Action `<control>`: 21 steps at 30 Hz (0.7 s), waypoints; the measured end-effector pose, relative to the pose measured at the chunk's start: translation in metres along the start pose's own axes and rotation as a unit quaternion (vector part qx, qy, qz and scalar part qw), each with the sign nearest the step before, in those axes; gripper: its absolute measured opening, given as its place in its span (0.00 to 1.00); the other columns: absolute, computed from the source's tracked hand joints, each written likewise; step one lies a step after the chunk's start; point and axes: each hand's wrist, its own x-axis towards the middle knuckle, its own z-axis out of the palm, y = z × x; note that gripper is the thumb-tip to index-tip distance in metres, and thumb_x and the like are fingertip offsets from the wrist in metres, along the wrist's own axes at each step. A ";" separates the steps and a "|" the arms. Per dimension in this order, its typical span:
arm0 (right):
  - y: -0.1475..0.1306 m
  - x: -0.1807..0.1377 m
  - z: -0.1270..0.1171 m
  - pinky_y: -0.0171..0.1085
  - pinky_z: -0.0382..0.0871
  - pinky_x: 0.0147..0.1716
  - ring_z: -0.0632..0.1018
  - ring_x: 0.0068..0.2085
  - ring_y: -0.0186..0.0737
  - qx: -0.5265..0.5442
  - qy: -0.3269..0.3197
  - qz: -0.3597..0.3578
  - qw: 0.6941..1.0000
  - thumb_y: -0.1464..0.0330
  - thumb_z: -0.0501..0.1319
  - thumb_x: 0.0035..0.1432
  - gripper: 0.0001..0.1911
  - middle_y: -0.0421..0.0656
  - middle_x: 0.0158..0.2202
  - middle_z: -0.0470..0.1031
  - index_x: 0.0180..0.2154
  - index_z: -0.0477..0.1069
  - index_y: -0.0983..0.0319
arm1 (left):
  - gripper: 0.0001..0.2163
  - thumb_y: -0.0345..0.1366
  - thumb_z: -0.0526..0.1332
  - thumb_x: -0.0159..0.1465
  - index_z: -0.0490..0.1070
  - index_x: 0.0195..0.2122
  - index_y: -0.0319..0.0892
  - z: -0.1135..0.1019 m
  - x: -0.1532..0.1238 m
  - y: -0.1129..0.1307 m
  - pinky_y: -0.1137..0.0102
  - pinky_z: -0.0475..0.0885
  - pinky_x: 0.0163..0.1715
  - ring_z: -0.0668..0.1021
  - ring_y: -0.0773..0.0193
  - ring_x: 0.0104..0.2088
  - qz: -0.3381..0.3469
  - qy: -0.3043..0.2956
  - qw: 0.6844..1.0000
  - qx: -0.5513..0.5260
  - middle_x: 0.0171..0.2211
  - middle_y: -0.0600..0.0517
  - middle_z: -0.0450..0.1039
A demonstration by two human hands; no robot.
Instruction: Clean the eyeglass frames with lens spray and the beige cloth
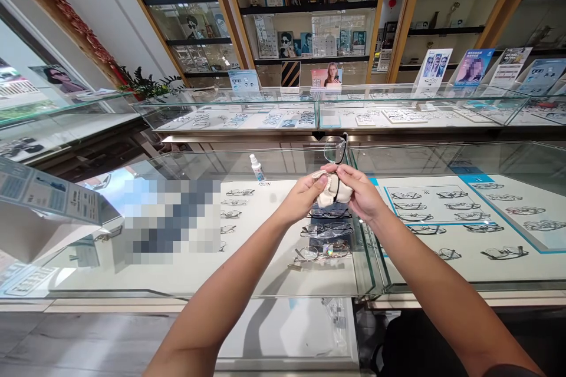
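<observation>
Left hand and right hand both pinch a cream cloth around dark-rimmed eyeglasses, one lens jutting above, over the glass counter; left, a white spray bottle, its label too small to read

My left arm and right arm reach forward, slanting inward (forearms bare); my left hand and right hand nearly meet, apparently pinching, fingertips partly hidden.
</observation>
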 end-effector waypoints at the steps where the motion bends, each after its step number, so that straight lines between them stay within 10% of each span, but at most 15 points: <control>1: 0.000 0.000 -0.001 0.35 0.75 0.43 0.81 0.44 0.41 0.006 0.008 0.004 1.000 0.53 0.76 0.56 0.16 0.42 0.46 0.85 0.41 0.86 0.55 | 0.23 0.57 0.69 0.66 0.78 0.45 0.38 -0.001 0.000 0.002 0.71 0.68 0.36 0.72 0.66 0.34 -0.001 -0.013 1.000 0.005 0.35 0.50 0.75; 6: 0.001 0.000 0.006 0.36 0.75 0.44 0.81 0.47 0.41 0.023 0.015 -0.006 1.000 0.53 0.78 0.54 0.15 0.43 0.50 0.85 0.38 0.86 0.55 | 0.27 0.51 0.75 0.62 0.76 0.56 0.40 0.011 -0.001 0.004 0.72 0.68 0.35 0.72 0.68 0.32 0.008 0.022 1.000 0.006 0.35 0.53 0.74; 15: 0.009 0.001 0.011 0.36 0.76 0.39 0.83 0.44 0.42 0.042 0.005 0.014 0.999 0.54 0.77 0.54 0.18 0.42 0.45 0.86 0.42 0.85 0.56 | 0.29 0.65 0.66 0.64 0.77 0.32 0.38 0.011 0.002 -0.003 0.71 0.66 0.28 0.72 0.67 0.26 0.016 0.128 0.992 0.003 0.24 0.53 0.72; 21: 0.002 0.010 -0.006 0.38 0.78 0.44 0.84 0.44 0.41 0.100 0.039 -0.016 0.994 0.57 0.77 0.55 0.15 0.42 0.46 0.87 0.41 0.84 0.56 | 0.28 0.64 0.69 0.62 0.80 0.41 0.38 -0.004 0.010 -0.010 0.69 0.77 0.39 0.84 0.59 0.39 -0.021 0.169 0.981 -0.094 0.37 0.46 0.84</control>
